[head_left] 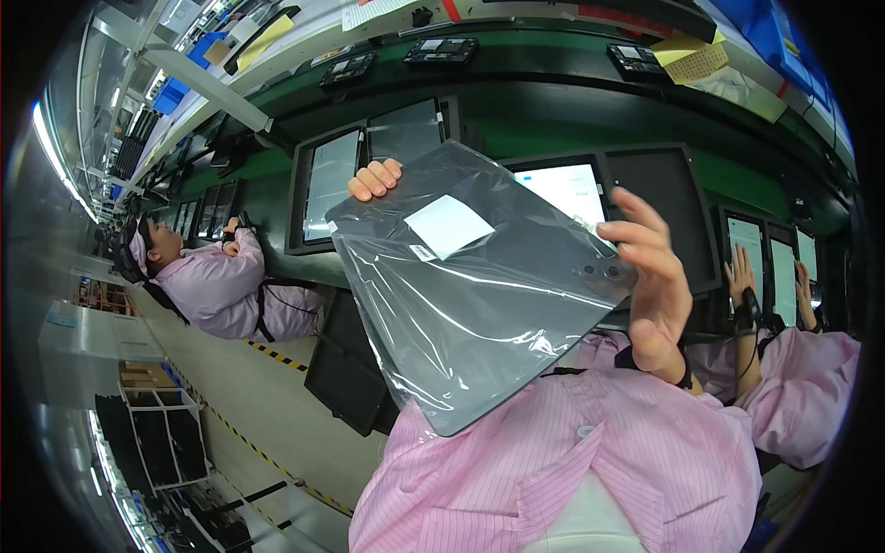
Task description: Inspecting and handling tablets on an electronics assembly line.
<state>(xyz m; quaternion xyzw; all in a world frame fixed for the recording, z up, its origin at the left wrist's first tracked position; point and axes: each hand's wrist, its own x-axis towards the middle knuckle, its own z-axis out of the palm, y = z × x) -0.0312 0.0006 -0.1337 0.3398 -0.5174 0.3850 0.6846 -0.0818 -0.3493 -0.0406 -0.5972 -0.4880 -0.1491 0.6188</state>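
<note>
I hold up a flat grey tablet sealed in a clear plastic bag (470, 295), with a white label near its upper middle. My left hand (374, 178) grips its top left corner; only the fingertips show over the edge. At the tablet's right edge, my right hand (653, 281) rests with fingers spread, touching the bag next to two small round camera lenses. The tablet tilts toward my pink striped smock below it.
A green conveyor bench (516, 120) carries black trays (318, 189) with tablets, one with a lit screen (572, 189). A co-worker in pink (221, 286) sits at left; another person's raised hands (749, 276) are at right. Shelving (157, 433) stands on the floor at lower left.
</note>
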